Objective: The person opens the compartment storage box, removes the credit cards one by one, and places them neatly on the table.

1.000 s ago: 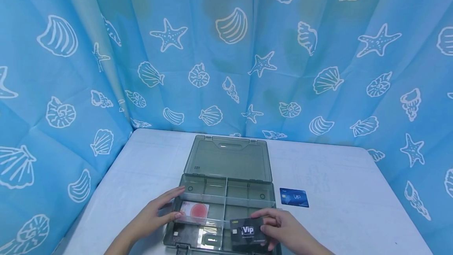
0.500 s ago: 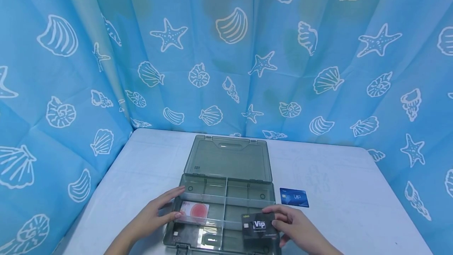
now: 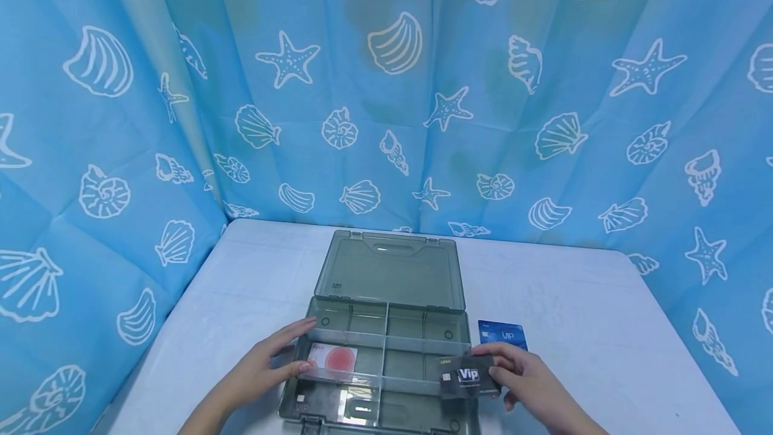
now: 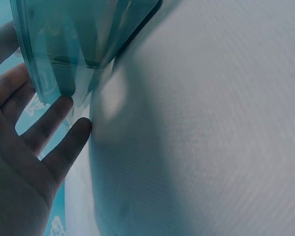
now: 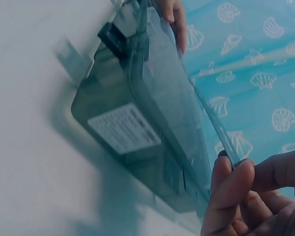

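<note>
My right hand [image 3: 525,378] pinches a black card [image 3: 466,376] marked "Vip" by its right edge, between thumb and fingers. The card hovers over the right edge of a translucent grey-green divided plastic box [image 3: 410,362]; in the right wrist view the card [image 5: 216,118] appears nearly edge-on. At the box's left side rests my left hand [image 3: 266,364], fingers extended and spread against the wall, as the left wrist view also shows. A white card with a red circle [image 3: 338,358] lies in the middle-left compartment. Another black VIP card [image 3: 317,401] lies in the front-left one.
The box's lid [image 3: 389,270] lies back, raised. A blue VIP card [image 3: 502,331] is on the white table [image 3: 580,327] right of the box, partly covered by my right hand. A blue curtain with shell prints [image 3: 386,119] surrounds the table.
My right hand has carried the black card rightward and slightly away from me, from over the front-right compartment to the box's right edge. The left hand stays put.
</note>
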